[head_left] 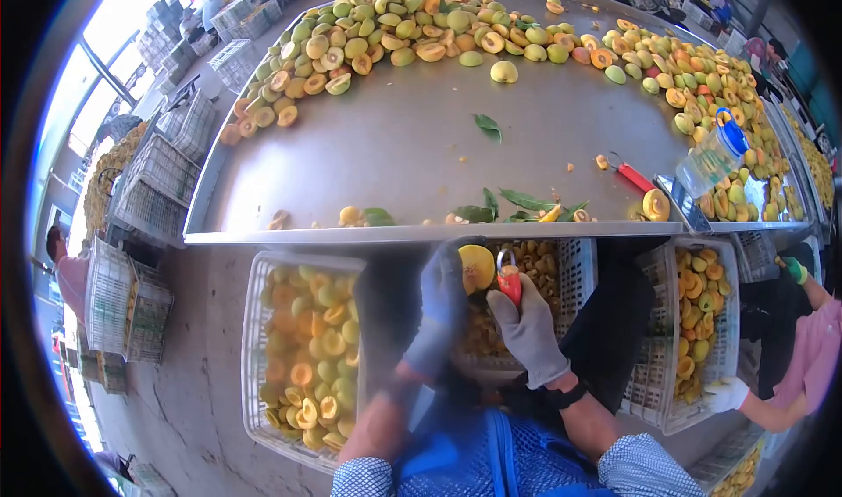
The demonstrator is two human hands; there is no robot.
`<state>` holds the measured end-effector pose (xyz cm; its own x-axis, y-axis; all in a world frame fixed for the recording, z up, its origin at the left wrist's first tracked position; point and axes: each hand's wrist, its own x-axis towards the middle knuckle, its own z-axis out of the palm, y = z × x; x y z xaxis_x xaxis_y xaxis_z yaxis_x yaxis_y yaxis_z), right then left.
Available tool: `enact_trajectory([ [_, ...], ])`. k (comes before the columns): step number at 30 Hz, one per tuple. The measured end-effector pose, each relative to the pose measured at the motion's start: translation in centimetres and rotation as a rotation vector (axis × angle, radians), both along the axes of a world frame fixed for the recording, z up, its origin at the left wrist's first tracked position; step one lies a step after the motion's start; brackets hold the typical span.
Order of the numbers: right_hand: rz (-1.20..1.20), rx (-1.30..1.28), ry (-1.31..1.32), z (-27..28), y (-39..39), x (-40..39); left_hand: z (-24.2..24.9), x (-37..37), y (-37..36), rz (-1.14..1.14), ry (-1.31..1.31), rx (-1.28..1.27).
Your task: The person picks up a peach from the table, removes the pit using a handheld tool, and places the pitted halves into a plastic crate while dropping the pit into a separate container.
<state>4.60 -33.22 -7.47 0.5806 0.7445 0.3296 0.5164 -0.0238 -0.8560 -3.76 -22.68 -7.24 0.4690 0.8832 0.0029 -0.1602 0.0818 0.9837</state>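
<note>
My left hand (441, 308), in a blue-grey glove, grips a yellow fruit (476, 266) just below the front edge of the metal table (412, 146). In its grey glove, my right hand (529, 330) holds a red-handled pitting tool (509, 279) whose metal loop touches the fruit. Both hands hover over a white crate (574, 273) of pits between my knees.
Heaped whole and halved fruit (403, 32) rings the table's far and right sides. Leaves (517, 203), a second red tool (633, 177) and a plastic bottle (712, 157) lie near the front edge. Crates of halves (307, 348) (702, 321) flank me. A co-worker's gloved hand (728, 396) shows at the right.
</note>
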Motion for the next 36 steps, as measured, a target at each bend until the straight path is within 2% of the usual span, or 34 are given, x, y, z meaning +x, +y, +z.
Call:
enact_trajectory([
  [4,0.145,-0.166,0.079,2.6,-1.3,0.6,0.5,-0.3,0.2,-0.032,0.039,-0.092],
  [6,0.208,-0.322,-0.022,2.0,-1.3,0.9,0.4,0.1,-0.1,-0.040,0.051,0.090],
  [12,0.191,-0.375,0.001,1.2,-1.4,0.9,0.2,0.6,-0.4,-0.023,0.106,0.165],
  [16,0.211,-0.341,0.055,0.1,-1.5,0.9,-0.2,0.7,-0.3,-0.012,0.108,0.119],
  [19,0.283,-0.284,0.109,-0.4,-1.7,1.1,0.0,0.4,0.8,-0.124,0.188,0.093],
  [21,0.362,-0.231,0.196,-0.2,-1.7,1.0,0.8,0.4,1.7,-0.275,0.351,0.232],
  [22,0.357,-0.233,0.200,-0.9,-1.7,0.8,1.5,0.2,2.2,-0.360,0.519,0.208],
  [24,0.396,-0.256,0.413,-2.3,-1.7,0.2,1.7,0.2,2.8,-0.416,0.542,0.219],
  [27,0.372,-0.246,0.457,-2.3,-1.7,-0.2,1.0,-0.2,3.2,-0.524,0.613,0.133],
  [28,0.366,-0.245,0.460,-2.0,-1.7,-0.2,-1.2,-0.7,2.7,-0.448,0.394,0.026],
  [29,0.373,-0.244,0.572,-1.7,-1.8,-0.1,-1.8,-1.0,2.2,-0.364,0.177,-0.083],
  [30,0.383,-0.245,0.686,-1.5,-1.9,-0.2,-2.3,-1.3,1.8,-0.419,-0.001,-0.162],
  [31,0.385,-0.252,0.693,-1.3,-1.9,-0.4,-2.8,-1.3,1.2,-0.415,0.003,-0.171],
  [33,0.418,-0.327,1.016,-1.1,-2.0,-0.6,-3.3,-0.8,-0.1,-0.251,-0.084,-0.213],
  [34,0.421,-0.335,1.018,-1.4,-2.0,-0.8,-3.6,-0.6,-0.3,-0.184,-0.056,-0.192],
  [36,0.376,-0.263,0.695,-2.4,-2.0,-1.2,-3.7,-0.4,-0.4,-0.162,-0.016,-0.130],
])
